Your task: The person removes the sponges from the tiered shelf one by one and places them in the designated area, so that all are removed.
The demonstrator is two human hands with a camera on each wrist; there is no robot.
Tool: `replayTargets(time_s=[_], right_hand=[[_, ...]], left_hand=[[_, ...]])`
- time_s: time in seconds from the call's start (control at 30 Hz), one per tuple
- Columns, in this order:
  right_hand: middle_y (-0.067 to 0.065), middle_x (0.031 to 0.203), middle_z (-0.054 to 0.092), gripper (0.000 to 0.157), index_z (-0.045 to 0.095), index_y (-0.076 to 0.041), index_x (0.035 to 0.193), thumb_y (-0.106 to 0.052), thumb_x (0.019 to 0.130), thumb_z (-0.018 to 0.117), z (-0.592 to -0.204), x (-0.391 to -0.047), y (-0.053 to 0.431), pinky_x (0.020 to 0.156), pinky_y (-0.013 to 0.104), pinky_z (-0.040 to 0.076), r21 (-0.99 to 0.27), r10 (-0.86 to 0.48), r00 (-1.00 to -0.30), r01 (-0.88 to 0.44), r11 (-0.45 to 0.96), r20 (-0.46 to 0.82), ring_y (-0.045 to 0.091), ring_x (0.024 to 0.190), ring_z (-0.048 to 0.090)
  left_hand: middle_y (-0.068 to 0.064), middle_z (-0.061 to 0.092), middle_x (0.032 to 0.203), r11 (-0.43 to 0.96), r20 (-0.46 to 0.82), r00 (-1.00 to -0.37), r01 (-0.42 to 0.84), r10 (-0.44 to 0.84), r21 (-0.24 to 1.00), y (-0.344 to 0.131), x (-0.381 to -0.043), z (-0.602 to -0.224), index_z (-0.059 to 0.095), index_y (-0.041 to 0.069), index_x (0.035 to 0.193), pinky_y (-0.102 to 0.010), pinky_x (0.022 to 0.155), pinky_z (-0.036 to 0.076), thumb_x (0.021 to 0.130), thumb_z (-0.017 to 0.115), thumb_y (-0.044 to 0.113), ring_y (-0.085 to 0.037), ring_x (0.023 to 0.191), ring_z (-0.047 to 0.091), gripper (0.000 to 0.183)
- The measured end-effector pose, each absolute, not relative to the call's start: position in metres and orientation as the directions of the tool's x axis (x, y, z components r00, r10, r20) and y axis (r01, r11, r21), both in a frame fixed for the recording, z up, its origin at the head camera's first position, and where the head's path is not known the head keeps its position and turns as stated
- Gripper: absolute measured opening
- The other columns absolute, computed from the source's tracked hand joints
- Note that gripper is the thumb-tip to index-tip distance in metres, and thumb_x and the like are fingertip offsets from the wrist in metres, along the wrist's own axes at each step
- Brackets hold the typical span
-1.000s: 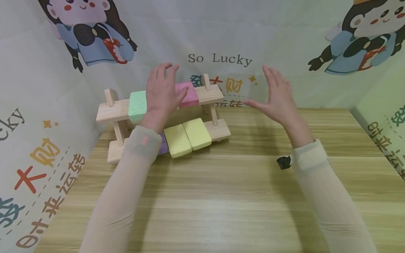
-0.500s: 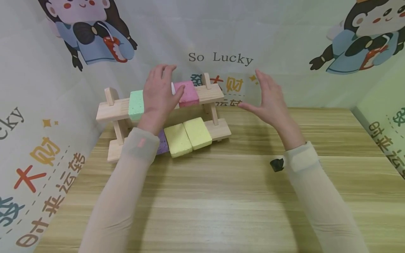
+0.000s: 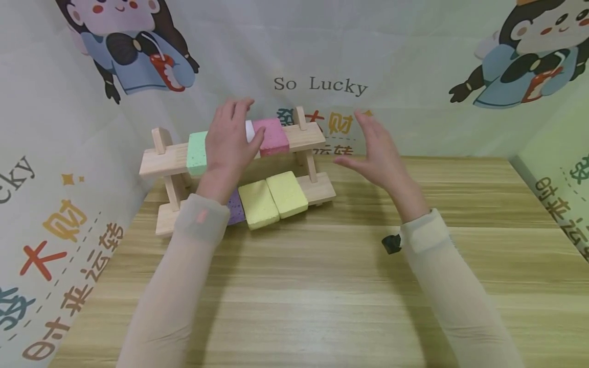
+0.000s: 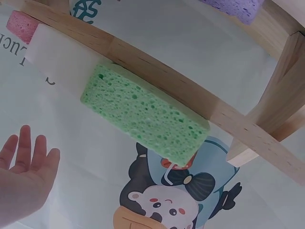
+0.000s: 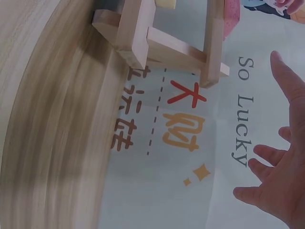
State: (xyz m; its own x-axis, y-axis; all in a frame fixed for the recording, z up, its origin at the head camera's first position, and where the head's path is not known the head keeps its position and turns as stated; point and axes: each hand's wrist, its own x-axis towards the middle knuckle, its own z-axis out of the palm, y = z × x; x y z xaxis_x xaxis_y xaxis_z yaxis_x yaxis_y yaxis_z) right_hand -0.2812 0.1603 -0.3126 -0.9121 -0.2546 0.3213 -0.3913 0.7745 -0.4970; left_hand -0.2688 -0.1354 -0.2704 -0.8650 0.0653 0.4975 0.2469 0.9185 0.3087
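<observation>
A two-tier wooden rack (image 3: 313,135) stands at the back left of the table. Its upper shelf bears a green sponge (image 4: 145,114), a white block (image 4: 62,57) and a pink sponge (image 3: 272,137). On the lower shelf lie a purple sponge (image 3: 236,208) and two yellow sponges (image 3: 259,204). My left hand (image 3: 230,140) hovers over the upper shelf, fingers loosely spread and holding nothing; it partly hides the green sponge and the white block. To the right of the rack, my right hand (image 3: 379,156) is raised in the air, thumb apart from the fingers, with nothing in it.
A wood-grain table (image 3: 313,286) extends in front of the rack. Behind it hangs a pale printed cloth (image 3: 322,46) with lettering and cartoon figures, which also covers both sides. A small black piece (image 3: 391,244) sits at my right cuff.
My right hand has moved left toward the rack and slightly down. My left hand has shifted a little left and down, uncovering part of the white block. Rack and sponges have stayed put.
</observation>
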Motion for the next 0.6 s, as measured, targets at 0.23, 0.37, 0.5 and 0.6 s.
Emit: replayTargets(time_s=[0.23,0.37,0.5,0.6], right_hand=[[0.01,0.167,0.017,0.107,0.012,-0.016,0.161,-0.047,0.083,0.078,-0.317,-0.28,0.153,0.125,0.051,0.016,-0.495,-0.269,-0.915,-0.39,0.776,0.299,0.034,0.154,0.018],[0.01,0.167,0.019,0.107,0.01,-0.019,0.161,-0.047,0.083,0.077,-0.319,-0.279,0.148,0.124,0.051,0.016,-0.493,-0.272,-0.921,-0.38,0.783,0.279,0.034,0.153,0.019],[0.012,0.165,0.022,0.107,0.01,-0.019,0.161,-0.046,0.083,0.078,-0.32,-0.278,0.143,0.124,0.051,0.018,-0.507,-0.284,-0.921,-0.386,0.771,0.268,0.034,0.153,0.021],[0.013,0.165,0.022,0.105,0.012,-0.016,0.161,-0.044,0.084,0.078,-0.321,-0.277,0.138,0.124,0.05,0.019,-0.52,-0.295,-0.918,-0.394,0.758,0.266,0.034,0.152,0.022]], left_hand=[[-0.008,0.055,0.135,0.909,0.515,-0.856,0.253,0.05,0.332,-0.138,-0.263,-0.274,0.044,0.013,0.144,-0.04,0.1,0.049,0.097,0.062,0.031,-0.026,0.131,0.048,0.053],[-0.008,0.056,0.135,0.908,0.519,-0.854,0.248,0.04,0.338,-0.141,-0.26,-0.274,0.044,0.014,0.145,-0.04,0.097,0.051,0.097,0.062,0.032,-0.025,0.131,0.049,0.054],[-0.008,0.056,0.135,0.903,0.535,-0.844,0.255,0.032,0.347,-0.145,-0.257,-0.276,0.045,0.013,0.144,-0.04,0.095,0.051,0.097,0.063,0.029,-0.026,0.129,0.05,0.053],[-0.008,0.058,0.134,0.897,0.544,-0.839,0.256,0.021,0.36,-0.149,-0.255,-0.278,0.045,0.013,0.144,-0.042,0.094,0.051,0.097,0.063,0.029,-0.026,0.127,0.053,0.052]])
